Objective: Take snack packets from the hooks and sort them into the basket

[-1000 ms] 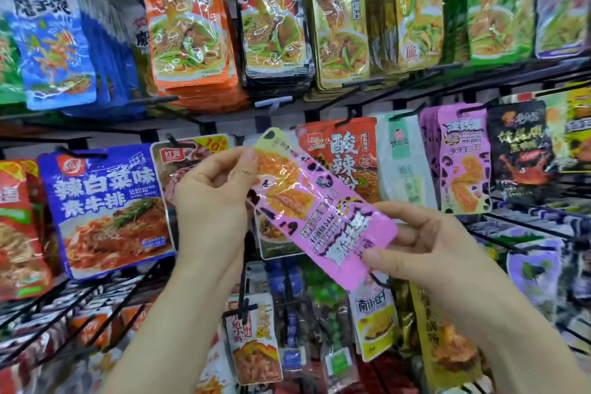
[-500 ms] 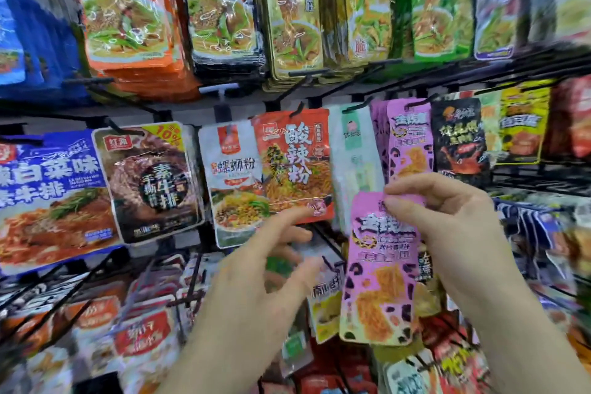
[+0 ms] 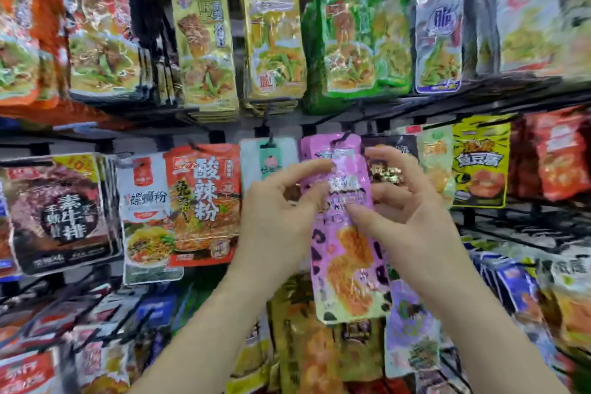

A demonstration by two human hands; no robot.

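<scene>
I have both hands on one pink packet [image 3: 350,269], right of centre in the frame, in the middle row of the rack. My left hand [image 3: 278,205] pinches its upper left edge, fingers [image 3: 307,167] curled in from the left. My right hand [image 3: 415,217] grips the same upper part from the right, thumb laid across the front and the other fingers behind it. Neither hand is free. The packet hangs with its long axis straight up and down. Its top edge is just above my fingertips and its bottom is well below my wrists. The top sits right against the stack of like pink packets [image 3: 315,150] and close under the hook [image 3: 344,137]. The frame is too blurred there for me to tell whether the hole is threaded on the hook or clear of it. That is what the next move turns on, I think. If it is on, the packet must slide toward me along the hook; if off, it only needs lowering. Both hands are about equally near, the right holding more of it. The basket is not in view, so I cannot say which way it lies.
</scene>
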